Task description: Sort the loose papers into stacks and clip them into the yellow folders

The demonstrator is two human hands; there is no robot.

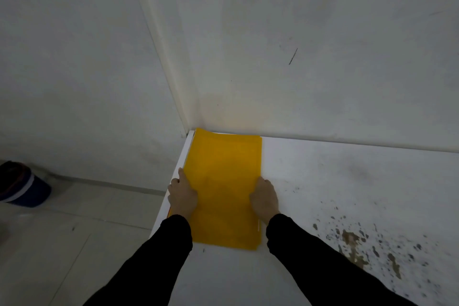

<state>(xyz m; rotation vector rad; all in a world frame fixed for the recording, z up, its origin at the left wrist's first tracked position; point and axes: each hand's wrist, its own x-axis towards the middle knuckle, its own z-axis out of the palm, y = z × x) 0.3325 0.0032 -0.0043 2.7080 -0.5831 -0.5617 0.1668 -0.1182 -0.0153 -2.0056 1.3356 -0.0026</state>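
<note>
Head: left hand [182, 196], right hand [264, 197] grip yellow folders [223, 169] (table [323, 181] corner).

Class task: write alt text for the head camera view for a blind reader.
The left hand and right hand grip the side edges of stacked yellow folders on a stained white table; a dark bucket stands on the floor.
</note>
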